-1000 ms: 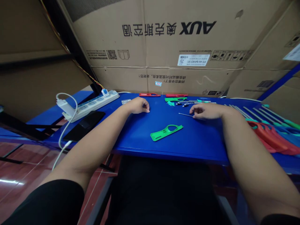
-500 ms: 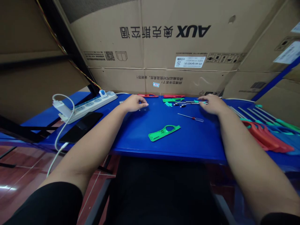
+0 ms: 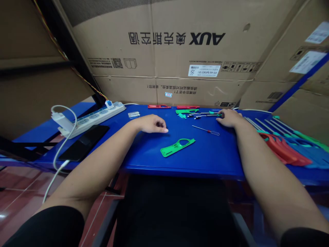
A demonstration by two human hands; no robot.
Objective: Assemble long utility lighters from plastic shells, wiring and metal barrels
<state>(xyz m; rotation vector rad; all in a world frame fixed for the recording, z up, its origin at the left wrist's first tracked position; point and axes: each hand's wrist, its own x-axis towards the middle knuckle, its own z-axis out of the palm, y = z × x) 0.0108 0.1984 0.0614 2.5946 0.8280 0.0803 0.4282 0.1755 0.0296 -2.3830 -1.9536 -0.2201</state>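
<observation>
My left hand [image 3: 153, 124] rests palm-down on the blue table [image 3: 203, 154] with relaxed fingers, holding nothing. A small clear packet [image 3: 134, 114] lies behind it. My right hand [image 3: 229, 118] is at the far side of the table, its fingertips at the end of a thin metal rod with a teal fitting [image 3: 209, 114]. Whether those fingers grip the rod is hidden. A red-handled screwdriver [image 3: 206, 130] lies just left of that hand. Between my hands is a flat green plastic plate with a looped handle [image 3: 177, 148]. Red plastic pieces [image 3: 159, 106] and a green one [image 3: 187, 111] lie along the back.
To the left are a white power strip [image 3: 89, 119], a black smartphone [image 3: 83, 142] and a white cable. At the right lie long green-handled rods [image 3: 290, 130] and stacked red plastic pieces [image 3: 281, 149]. Cardboard boxes [image 3: 174, 51] stand behind the table.
My left hand has moved back toward me from the far side of the table. My right hand went from beside the screwdriver, which it left on the table, to the far row of parts.
</observation>
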